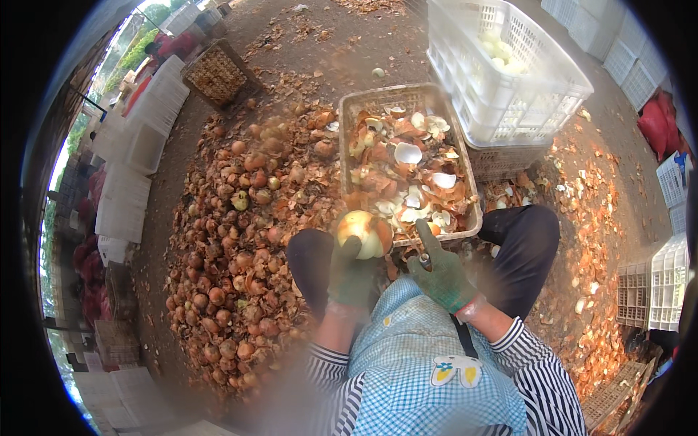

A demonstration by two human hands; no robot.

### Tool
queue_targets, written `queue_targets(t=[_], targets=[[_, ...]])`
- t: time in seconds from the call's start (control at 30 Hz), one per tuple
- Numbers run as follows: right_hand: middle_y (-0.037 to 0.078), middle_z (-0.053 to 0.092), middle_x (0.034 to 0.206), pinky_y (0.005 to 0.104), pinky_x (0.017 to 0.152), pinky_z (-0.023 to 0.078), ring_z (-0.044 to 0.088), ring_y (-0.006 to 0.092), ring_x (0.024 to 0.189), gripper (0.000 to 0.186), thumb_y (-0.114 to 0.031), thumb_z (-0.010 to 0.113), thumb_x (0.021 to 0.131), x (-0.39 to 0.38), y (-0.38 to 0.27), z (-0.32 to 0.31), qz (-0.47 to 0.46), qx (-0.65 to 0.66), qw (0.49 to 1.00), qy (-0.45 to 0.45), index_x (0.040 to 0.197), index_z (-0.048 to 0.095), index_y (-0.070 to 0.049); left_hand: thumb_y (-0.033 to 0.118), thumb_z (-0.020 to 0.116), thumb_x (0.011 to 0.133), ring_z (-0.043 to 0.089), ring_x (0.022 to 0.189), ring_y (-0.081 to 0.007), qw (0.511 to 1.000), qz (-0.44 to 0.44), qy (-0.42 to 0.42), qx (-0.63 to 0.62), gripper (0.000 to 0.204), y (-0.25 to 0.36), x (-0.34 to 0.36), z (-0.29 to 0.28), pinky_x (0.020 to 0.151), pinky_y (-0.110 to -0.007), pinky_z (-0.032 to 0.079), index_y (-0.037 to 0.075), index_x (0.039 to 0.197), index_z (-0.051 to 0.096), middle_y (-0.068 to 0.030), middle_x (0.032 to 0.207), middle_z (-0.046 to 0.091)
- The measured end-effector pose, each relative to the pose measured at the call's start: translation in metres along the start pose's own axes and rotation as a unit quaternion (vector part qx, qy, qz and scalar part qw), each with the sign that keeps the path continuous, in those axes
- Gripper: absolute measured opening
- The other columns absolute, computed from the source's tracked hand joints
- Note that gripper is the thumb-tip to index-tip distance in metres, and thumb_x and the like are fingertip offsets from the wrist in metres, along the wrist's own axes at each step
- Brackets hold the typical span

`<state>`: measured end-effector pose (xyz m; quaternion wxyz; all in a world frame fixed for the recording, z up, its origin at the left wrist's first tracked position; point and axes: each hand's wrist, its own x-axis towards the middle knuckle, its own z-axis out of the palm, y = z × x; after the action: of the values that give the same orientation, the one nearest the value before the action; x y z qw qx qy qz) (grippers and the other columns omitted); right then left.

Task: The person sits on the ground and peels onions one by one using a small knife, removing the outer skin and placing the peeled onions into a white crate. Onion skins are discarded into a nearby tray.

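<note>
Between widely parted left fingers [351, 249], an onion [365, 231]

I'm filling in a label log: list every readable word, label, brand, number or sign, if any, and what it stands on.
None can be read.
Large white perforated plastic crate: no legible lettering.
Blue-and-white checked cloth apron: picture motifs, no legible words.
White plastic crates at left: too small and blurred to tell.

left grip [350, 275]: onion [368, 236] (partly peeled) | right grip [445, 280]: metal-ended tool [424, 259]
</note>
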<state>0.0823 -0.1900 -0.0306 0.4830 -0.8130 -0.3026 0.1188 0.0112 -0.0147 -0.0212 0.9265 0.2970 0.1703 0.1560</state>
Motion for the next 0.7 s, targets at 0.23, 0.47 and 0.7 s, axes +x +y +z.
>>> queue_targets(t=[0.23, 0.47, 0.7], targets=[[0.016, 0.064, 0.067, 0.0425, 0.051, 0.052, 0.066, 0.0328, 0.057, 0.084, -0.016, 0.066, 0.082, 0.008, -0.009, 0.019, -0.058, -0.086, 0.994, 0.025, 0.154, 0.025, -0.005, 0.029, 0.084, 0.075, 0.064, 0.105, -0.0259, 0.994, 0.048, 0.028, 0.098, 0.076, -0.015, 0.001, 0.011, 0.088, -0.040, 0.059, 0.002, 0.135, 0.046, -0.0105, 0.118, 0.061], [0.016, 0.065, 0.067, 0.0465, 0.052, 0.052, 0.065, 0.0352, 0.056, 0.089, -0.020, 0.067, 0.081, 0.004, -0.001, 0.027, -0.060, -0.134, 0.989, 0.028, 0.155, 0.019, -0.004, 0.030, 0.088, 0.070, 0.063, 0.107, -0.0287, 0.990, 0.044, 0.050, 0.121, 0.088, -0.005, -0.007, 0.024, 0.092, -0.041, 0.057, 0.003, 0.139, 0.040, -0.0135, 0.123, 0.058], [0.022, 0.067, 0.079, 0.0480, 0.067, 0.053, 0.067, 0.0415, 0.073, 0.090, -0.021, 0.064, 0.083, 0.025, -0.001, 0.017, -0.037, -0.109, 0.992, -0.044, 0.154, 0.012, 0.001, 0.024, 0.085, 0.071, 0.061, 0.111, -0.0281, 0.981, 0.083, 0.014, 0.173, 0.084, 0.015, -0.020, 0.040, 0.093, -0.041, 0.054, 0.001, 0.139, 0.041, -0.0137, 0.123, 0.057]])
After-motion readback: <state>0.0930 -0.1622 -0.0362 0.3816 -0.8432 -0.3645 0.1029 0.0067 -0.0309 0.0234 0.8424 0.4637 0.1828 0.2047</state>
